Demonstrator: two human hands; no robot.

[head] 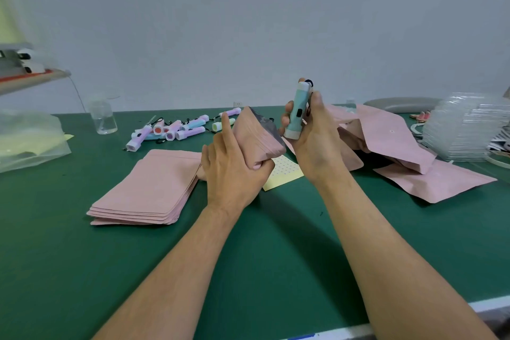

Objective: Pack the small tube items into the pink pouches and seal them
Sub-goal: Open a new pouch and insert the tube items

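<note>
stack: pile of flat pink paper pouches (149,188), centre-left of frame, lying on the green table mat (82,257), no hand on it.
loose stock: cluster of small pastel plastic tubes (171,130) above the stack, well apart from both hands.
left hand: left hand (234,171) grips an opened pink pouch (256,141) by its lower part, index finger straight up along its side. The mouth gapes, grey lining showing, facing up and right.
tube: mint-green plastic tube (298,110) with white end caps, just right of the mouth. Long axis near upright, top leaning slightly right (lower cap beside the mouth, not inside).
right hand: right hand (311,141) is wrapped round the tube's middle. Hands near each other, not touching.
key relation: the mouth sits left of and just below the lower cap. My read: swing the cap left, then slide in along the axis.
far right: loose pink pouches (400,141) heaped centre-right; cannot tell if sealed.
</note>
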